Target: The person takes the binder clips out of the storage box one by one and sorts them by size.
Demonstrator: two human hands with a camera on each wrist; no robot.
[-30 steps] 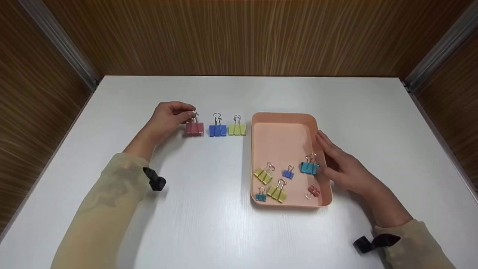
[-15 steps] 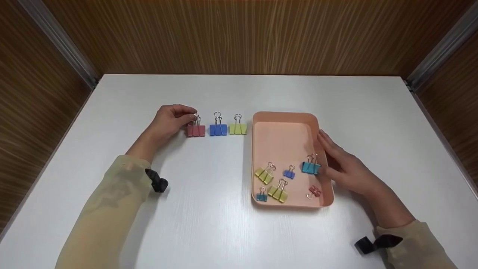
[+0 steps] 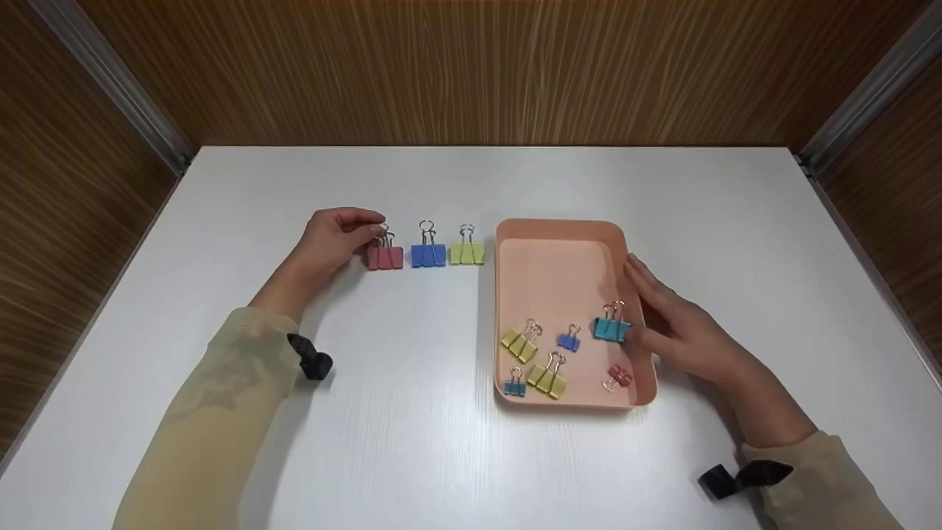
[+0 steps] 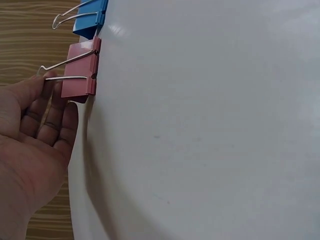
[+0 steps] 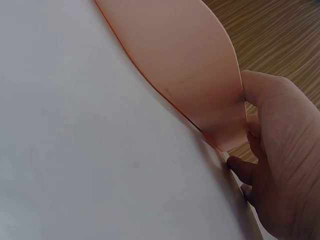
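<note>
Pink clip (image 3: 385,257) stands on the table (image 3: 412,442) at the left end of a row of three, beside a blue clip (image 3: 428,255) and a yellow-green clip (image 3: 467,253). The left hand (image 3: 335,237) pinches its wire handles, probably to set it upright and aligned. The right hand (image 3: 681,331) lies with straight fingers against the tray (image 3: 559,230) wall (likely steadying it). Six clips sit inside: two yellow, two teal, one blue, one red.
</note>
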